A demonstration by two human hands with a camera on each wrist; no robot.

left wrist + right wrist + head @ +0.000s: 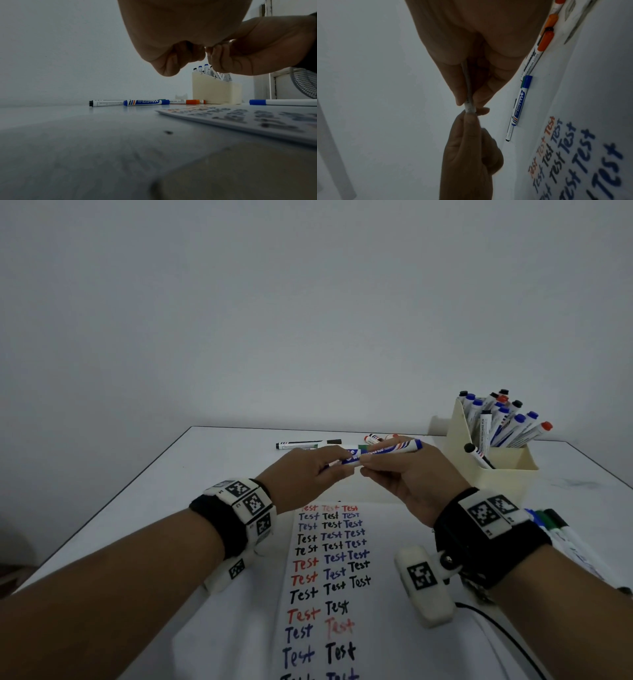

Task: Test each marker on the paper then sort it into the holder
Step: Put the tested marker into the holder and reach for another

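Both of my hands hold one blue marker point(383, 453) level in the air above the far end of the paper: my right hand point(411, 477) is curled round its barrel, and my left hand point(305, 474) pinches the end that points left, where I take the cap to be, though my fingers hide it. Beneath them the table point(212, 460) carries everything else. Largest on it is the paper point(329, 594), lying down the middle toward the near edge and filled with rows of "Test" in black, blue and red. Next comes the cream holder point(479, 460) near the far right corner, its tall back compartment crowded with capped markers standing tilted, and one black-capped marker leaning in the lower front compartment. Smaller still are the loose markers point(144, 102) lying in a row along the far edge, just left of the holder, black, blue and orange-capped, and a few more point(555, 525) by the right edge behind my right wrist. I judge the step in hand to be the cap: either pulling it off to test, or pressing it back on afterwards; I cannot tell which. If uncapping, the next move calls for a straight pull with the barrel held firm, then bringing the tip down to a bare spot on the paper.
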